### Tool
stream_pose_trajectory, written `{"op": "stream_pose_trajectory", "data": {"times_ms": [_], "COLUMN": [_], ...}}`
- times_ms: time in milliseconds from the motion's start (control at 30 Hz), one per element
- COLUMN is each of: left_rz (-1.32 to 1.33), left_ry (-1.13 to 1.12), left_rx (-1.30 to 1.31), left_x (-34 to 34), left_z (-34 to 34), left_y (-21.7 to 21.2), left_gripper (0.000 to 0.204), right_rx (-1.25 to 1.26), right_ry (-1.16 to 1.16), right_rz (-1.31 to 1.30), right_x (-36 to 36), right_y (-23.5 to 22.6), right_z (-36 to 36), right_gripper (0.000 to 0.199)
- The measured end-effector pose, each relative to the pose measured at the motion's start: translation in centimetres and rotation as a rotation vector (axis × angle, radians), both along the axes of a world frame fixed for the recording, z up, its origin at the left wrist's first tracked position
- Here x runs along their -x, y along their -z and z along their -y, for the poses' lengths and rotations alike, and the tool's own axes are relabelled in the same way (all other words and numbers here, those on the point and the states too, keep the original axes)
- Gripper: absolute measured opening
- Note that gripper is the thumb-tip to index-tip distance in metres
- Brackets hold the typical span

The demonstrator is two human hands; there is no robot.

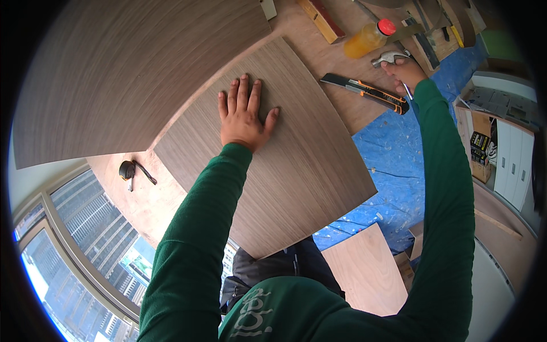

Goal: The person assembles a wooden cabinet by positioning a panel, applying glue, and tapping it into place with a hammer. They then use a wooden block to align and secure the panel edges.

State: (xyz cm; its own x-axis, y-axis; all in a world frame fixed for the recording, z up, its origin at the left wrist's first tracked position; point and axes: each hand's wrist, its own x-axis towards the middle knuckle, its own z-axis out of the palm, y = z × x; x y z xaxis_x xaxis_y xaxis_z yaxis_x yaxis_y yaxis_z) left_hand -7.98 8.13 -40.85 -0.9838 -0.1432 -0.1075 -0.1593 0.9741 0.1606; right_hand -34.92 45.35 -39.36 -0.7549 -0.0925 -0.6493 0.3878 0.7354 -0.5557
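My left hand [244,117] lies flat with its fingers spread on a grey-brown wood-grain panel [296,165]. The panel rests on the plywood worktop, and its near corner overhangs toward my body. Out to the right, my right hand [405,74] is closed around the handle of a claw hammer [390,57], whose metal head shows beyond my fingers. Most of the handle is hidden by the hand. Just left of that hand, a black and orange utility knife [367,93] lies with its wide blade extended toward the panel.
A larger wood-grain sheet [125,68] covers the far left. A tape measure [127,170] sits on the worktop [102,165]. Behind the knife are a red-capped bottle [367,40] and a wooden plane-like block [322,21]. Blue sheeting [393,165] spreads at right, with a cabinet [513,154] beyond.
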Motion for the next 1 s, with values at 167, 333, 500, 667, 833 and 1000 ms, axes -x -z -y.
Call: {"op": "stream_pose_trajectory", "data": {"times_ms": [167, 333, 500, 667, 833, 1000], "left_rz": [-0.006, -0.011, -0.002, -0.004, -0.012, -0.043], "left_ry": [0.002, -0.002, -0.004, 0.001, 0.001, -0.001], "left_rx": [-0.016, -0.026, -0.013, -0.007, -0.01, -0.005], "left_x": [0.0, 0.0, 0.0, 0.0, 0.0, -0.1], "left_z": [0.0, 0.0, 0.0, 0.0, 0.0, -0.1], "left_y": [0.0, 0.1, 0.1, 0.1, 0.1, 0.1], "left_gripper": [0.078, 0.078, 0.078, 0.079, 0.078, 0.077], "right_rx": [-0.237, -0.247, -0.329, -0.386, -0.041, 0.521], "right_ry": [-0.148, -0.291, -0.342, -0.299, -0.013, 0.06], "right_rz": [-0.183, -0.469, -0.604, -0.704, -0.55, -0.212], "right_x": [0.9, -0.6, -1.4, -2.3, -4.4, -7.2], "right_y": [1.6, 2.5, 2.5, 1.9, -1.7, -4.0], "right_z": [-0.5, -0.3, 1.4, 2.1, 3.9, 8.2], "right_gripper": [0.028, 0.025, 0.025, 0.034, 0.055, 0.071]}}
